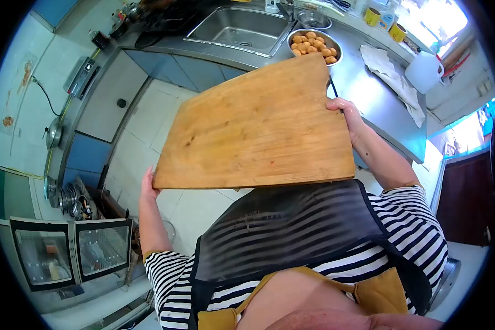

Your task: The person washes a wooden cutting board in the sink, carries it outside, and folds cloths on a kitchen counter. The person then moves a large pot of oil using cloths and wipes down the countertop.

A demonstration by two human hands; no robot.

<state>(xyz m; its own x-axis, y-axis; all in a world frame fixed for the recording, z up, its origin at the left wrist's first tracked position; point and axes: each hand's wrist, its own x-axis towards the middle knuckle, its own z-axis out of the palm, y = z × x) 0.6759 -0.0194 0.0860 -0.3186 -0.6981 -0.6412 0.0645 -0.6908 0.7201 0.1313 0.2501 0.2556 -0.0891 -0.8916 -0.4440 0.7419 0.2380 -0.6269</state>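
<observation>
A large wooden cutting board (253, 126) is held up in front of my body, its broad face turned toward me. My left hand (149, 184) grips the board at its lower left corner, with most of the fingers hidden behind it. At the right edge, beside a curved notch, my right hand (347, 114) is closed on the board, thumb on the near face. A thin dark strip shows next to that hand at the notch; what it is I cannot make out.
Behind the board runs a steel counter (377, 110) with a sink (239, 33), a metal bowl of round brownish items (313, 45), a smaller bowl (313, 20), a white cloth (393, 80) and a white jug (424, 69). A glass-doored cabinet (71, 250) stands at lower left.
</observation>
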